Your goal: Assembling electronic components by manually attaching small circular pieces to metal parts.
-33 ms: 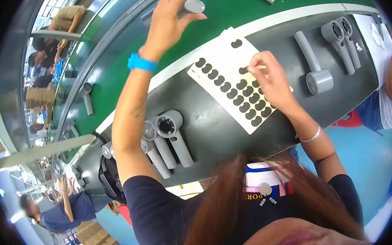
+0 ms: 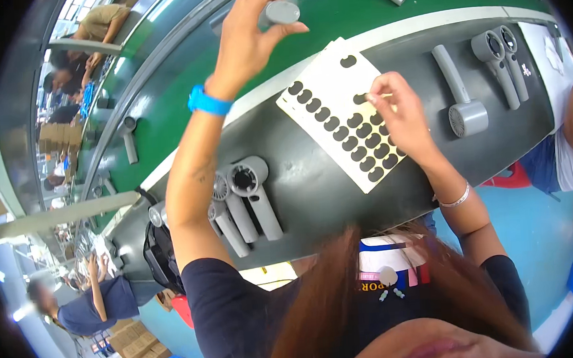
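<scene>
My left hand [image 2: 245,43] is raised over the green conveyor belt, its fingers wrapped round a grey handheld fan [image 2: 283,12]. The handle's round flat end faces me; much of the fan's body is behind the hand. Below and to the right, a pale sheet [image 2: 333,78] carries rows of black stickers. My right hand [image 2: 400,113] is over its right part, thumb and fingers pinched at the edge of one black sticker [image 2: 360,99]. Whether that sticker is lifted from the sheet cannot be made out.
Several grey fans [image 2: 267,213] lie on the dark table by my left arm. Another fan [image 2: 452,77] lies right of the sheet, with two more [image 2: 496,68] beyond it. More parts lie on the green belt [image 2: 349,24]. Co-workers sit at left and far right.
The view has shifted slightly. My right fingertips have moved a little at the black sticker; my left hand keeps hold of the fan, which is tilted slightly differently.
</scene>
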Demonstrator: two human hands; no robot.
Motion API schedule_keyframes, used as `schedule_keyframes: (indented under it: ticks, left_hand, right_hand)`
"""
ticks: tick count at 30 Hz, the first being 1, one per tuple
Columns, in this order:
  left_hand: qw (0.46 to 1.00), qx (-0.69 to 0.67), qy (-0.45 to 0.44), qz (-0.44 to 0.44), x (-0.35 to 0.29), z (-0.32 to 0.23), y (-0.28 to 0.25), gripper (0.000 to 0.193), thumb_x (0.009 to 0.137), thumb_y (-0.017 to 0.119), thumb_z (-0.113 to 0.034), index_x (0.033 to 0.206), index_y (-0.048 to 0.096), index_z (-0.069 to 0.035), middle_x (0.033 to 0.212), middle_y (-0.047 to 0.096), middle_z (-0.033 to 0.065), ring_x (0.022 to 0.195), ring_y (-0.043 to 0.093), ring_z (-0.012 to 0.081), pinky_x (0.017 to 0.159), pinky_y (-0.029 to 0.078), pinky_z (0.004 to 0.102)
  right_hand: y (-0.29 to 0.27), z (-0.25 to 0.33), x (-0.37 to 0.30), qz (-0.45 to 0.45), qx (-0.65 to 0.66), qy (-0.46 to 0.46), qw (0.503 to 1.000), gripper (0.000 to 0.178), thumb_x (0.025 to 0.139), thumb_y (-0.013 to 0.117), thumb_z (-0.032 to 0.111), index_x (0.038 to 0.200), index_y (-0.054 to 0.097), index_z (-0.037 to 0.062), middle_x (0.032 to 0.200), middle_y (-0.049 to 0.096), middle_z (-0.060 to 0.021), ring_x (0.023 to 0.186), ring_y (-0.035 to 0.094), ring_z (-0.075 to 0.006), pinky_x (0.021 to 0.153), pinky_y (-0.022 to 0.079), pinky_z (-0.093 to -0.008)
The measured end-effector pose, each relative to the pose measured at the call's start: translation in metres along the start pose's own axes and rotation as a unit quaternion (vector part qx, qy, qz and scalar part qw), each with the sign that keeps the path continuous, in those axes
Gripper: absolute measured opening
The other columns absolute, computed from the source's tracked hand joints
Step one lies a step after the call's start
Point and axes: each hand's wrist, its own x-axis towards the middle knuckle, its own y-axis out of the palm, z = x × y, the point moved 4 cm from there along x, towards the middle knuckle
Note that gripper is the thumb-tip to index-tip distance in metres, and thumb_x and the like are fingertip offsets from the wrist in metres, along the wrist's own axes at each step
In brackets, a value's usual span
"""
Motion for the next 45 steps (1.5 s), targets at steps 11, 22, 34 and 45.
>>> schedule_keyframes:
  ticks: [11, 22, 34, 45]
  left_hand:
    - [0.968, -0.245, -0.057, -0.015, -0.12, -0.113, 0.033, 0.052, 0.072, 0.071, 0.012, 0.115, 0.046, -0.003, 0.098, 0.063, 0.0117, 0.099, 0.062, 0.0263, 0.086, 0.051, 0.0345]
    - [0.917, -0.385, -0.098, -0.033, -0.128, -0.132, 0.053, 0.082, 0.077, 0.068, -0.049, 0.138, 0.037, -0.005, 0.109, 0.048, 0.0141, 0.102, 0.046, 0.0273, 0.095, 0.034, 0.0389]
    - [0.95, -0.307, -0.052, -0.003, -0.121, -0.138, 0.055, 0.087, 0.08, 0.054, -0.068, 0.138, 0.038, -0.006, 0.114, 0.049, 0.013, 0.101, 0.047, 0.0267, 0.094, 0.03, 0.0409]
    - [0.954, -0.296, -0.047, -0.006, -0.119, -0.139, 0.054, 0.082, 0.084, 0.047, -0.067, 0.139, 0.037, -0.006, 0.118, 0.049, 0.0129, 0.101, 0.047, 0.026, 0.094, 0.031, 0.0404]
  right_hand:
    - [-0.014, 0.073, -0.054, -0.024, 0.232, -0.102, 0.967, 0.026, 0.087, 0.059, -0.007, 0.11, 0.05, 0.0011, 0.088, 0.055, -0.0033, 0.094, 0.06, -0.0157, 0.082, 0.044, -0.0244]
    - [-0.013, 0.096, -0.082, -0.003, 0.232, -0.096, 0.968, 0.037, 0.081, 0.065, -0.009, 0.111, 0.044, -0.0003, 0.089, 0.06, -0.0084, 0.095, 0.062, -0.0165, 0.08, 0.05, -0.027]
    - [-0.013, 0.096, -0.078, 0.014, 0.223, -0.046, 0.974, 0.037, 0.081, 0.062, -0.014, 0.11, 0.043, -0.0004, 0.089, 0.057, -0.0082, 0.099, 0.06, -0.02, 0.084, 0.05, -0.028]
    - [-0.012, 0.099, -0.078, 0.014, 0.2, -0.045, 0.979, 0.036, 0.081, 0.062, -0.013, 0.108, 0.042, -0.0001, 0.091, 0.056, -0.0079, 0.097, 0.06, -0.0188, 0.086, 0.051, -0.0286]
